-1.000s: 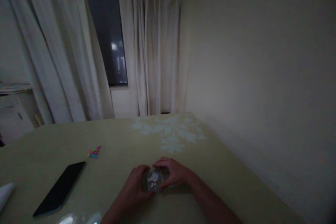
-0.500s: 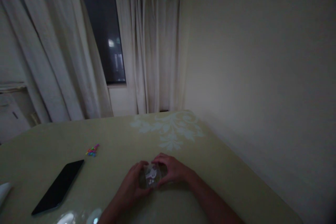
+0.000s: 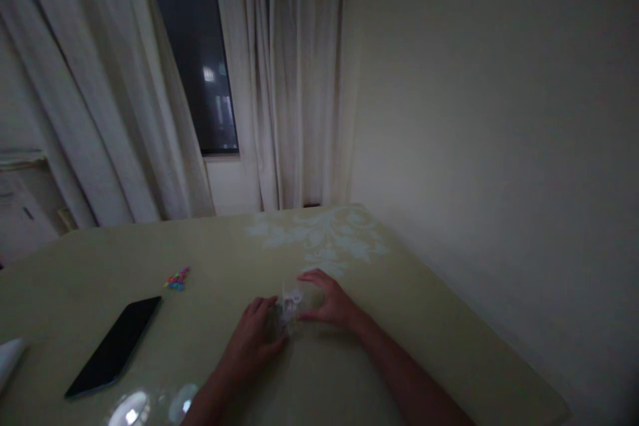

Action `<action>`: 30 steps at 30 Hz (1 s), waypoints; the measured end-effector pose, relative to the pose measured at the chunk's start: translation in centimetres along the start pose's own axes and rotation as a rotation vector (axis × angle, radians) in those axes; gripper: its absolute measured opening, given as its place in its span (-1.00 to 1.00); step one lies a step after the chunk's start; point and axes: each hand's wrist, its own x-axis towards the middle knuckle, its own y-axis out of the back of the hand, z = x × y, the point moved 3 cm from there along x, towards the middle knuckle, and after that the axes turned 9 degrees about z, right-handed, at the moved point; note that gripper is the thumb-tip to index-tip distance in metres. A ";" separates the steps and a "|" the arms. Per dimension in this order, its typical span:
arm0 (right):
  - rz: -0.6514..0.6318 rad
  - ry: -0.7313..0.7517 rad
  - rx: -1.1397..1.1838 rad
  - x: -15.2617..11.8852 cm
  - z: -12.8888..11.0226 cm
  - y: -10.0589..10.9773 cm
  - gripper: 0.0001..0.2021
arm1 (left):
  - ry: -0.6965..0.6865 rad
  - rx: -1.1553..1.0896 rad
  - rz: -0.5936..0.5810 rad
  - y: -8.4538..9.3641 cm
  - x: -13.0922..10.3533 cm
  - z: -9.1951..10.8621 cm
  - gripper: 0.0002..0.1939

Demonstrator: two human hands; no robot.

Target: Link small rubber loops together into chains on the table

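A small clear plastic box [image 3: 290, 305] with whitish marks or contents is on the table in front of me, blurred and partly hidden. My left hand [image 3: 253, 336] holds it from the left, fingers on the far side and thumb on the near side. On the other side is my right hand [image 3: 329, 305], its thumb and fingers spread wide. The right thumb tip is close to the box; whether it touches I cannot tell.
A black phone or tablet [image 3: 114, 346] lies left on the table [image 3: 424, 359]. Beyond it is a small pile of colourful pieces [image 3: 178, 279]. A white object [image 3: 8, 359] shows at the left edge. The wall [image 3: 489, 180] borders the table's right side.
My right hand has opened and moved up and away from the box's right side. The box has shifted slightly farther off, with my left hand still at it.
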 end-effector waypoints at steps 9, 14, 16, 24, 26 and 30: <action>0.361 -0.440 -0.616 -0.6 6.7 5.1 -0.43 | 0.027 0.025 0.110 0.9 0.5 -0.2 -0.38; 0.320 -0.421 -0.718 -0.7 5.7 5.0 -0.51 | 0.007 0.013 0.137 0.9 0.6 0.3 -0.45; 0.322 -0.360 -0.689 -0.5 4.2 3.9 -0.50 | 0.010 0.028 0.152 0.8 0.6 0.4 -0.44; 0.009 -0.256 -0.238 -1.7 -1.5 -4.2 -0.35 | -0.097 0.145 0.194 0.5 0.7 0.0 -0.40; -0.040 -0.269 -0.239 -2.1 -1.9 -4.9 -0.32 | -0.150 0.183 0.182 0.5 0.7 -0.2 -0.36; -0.076 -0.267 -0.246 -2.1 -2.1 -5.0 -0.32 | -0.250 0.207 0.161 0.4 0.5 0.1 -0.29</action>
